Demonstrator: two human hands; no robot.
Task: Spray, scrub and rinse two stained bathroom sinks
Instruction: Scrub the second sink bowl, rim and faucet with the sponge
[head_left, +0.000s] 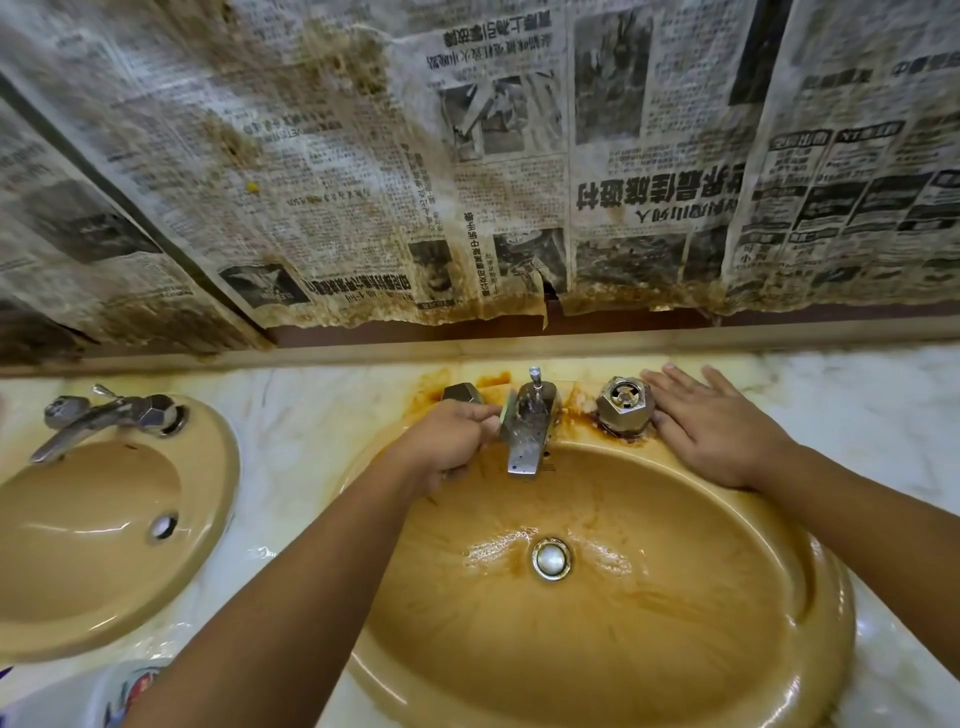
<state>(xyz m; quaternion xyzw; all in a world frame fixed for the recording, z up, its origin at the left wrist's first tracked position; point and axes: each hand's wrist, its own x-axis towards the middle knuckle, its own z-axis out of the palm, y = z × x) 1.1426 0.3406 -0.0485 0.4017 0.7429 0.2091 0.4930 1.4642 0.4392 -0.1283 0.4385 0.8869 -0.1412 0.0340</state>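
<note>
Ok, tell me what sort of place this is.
Probably a run-down bathroom: a right sink and a left sink sit in one marble-look counter, rust stains ring the faucet, and the left hand holds a sponge against it. Stained newspaper covers the wall above.

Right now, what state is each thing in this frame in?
left hand, grips the sponge against the faucet spout.
right hand, flat on the counter beside the right knob.
sponge, pressed to the spout's left side.
faucet spout, grimy, no water running.
right knob, cap missing, rust around its base.
right sink, wet, streaked brown.
left sink, glossy, little staining.
newspaper, stained, torn along the lower edge.
</note>
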